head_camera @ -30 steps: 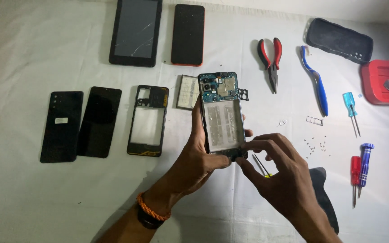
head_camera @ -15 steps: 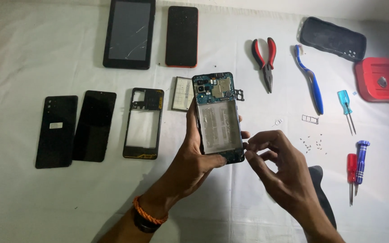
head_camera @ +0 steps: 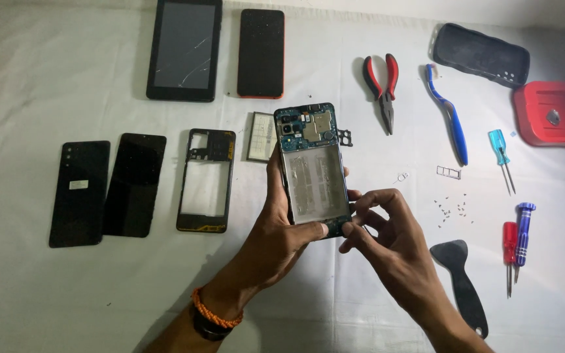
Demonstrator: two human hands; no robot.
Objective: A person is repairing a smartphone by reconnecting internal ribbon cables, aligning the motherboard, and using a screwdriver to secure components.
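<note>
we have the opened phone (head_camera: 313, 167) lifted over the middle of the bench (head_camera: 27, 78), its back off so the circuit board and the bare battery bay face up at us. our left hand (head_camera: 281, 230) wraps it from the left side and below, thumb along one long edge, fingers behind, which keeps the body steady and tilted toward our eyes. our right hand (head_camera: 387, 242) comes in at the phone's lower right corner, fingertips pinched narrow on that bottom edge; whether something small sits between them, we cannot tell.

the removed parts lie in a row toward the left edge: a black back cover (head_camera: 80, 193), a dark screen panel (head_camera: 135, 184) just beside it, then the hollow middle frame (head_camera: 206, 180), each flat and apart so none scratches another. a cracked tablet (head_camera: 185, 50) and a red-edged phone (head_camera: 261, 53) rest near the far edge. tools sit on the right side within reach: pliers (head_camera: 383, 82), a blue toothbrush (head_camera: 449, 116), small screwdrivers (head_camera: 516, 238), a black pry tool (head_camera: 460, 281), and loose screws (head_camera: 452, 208) gathered near them.
</note>
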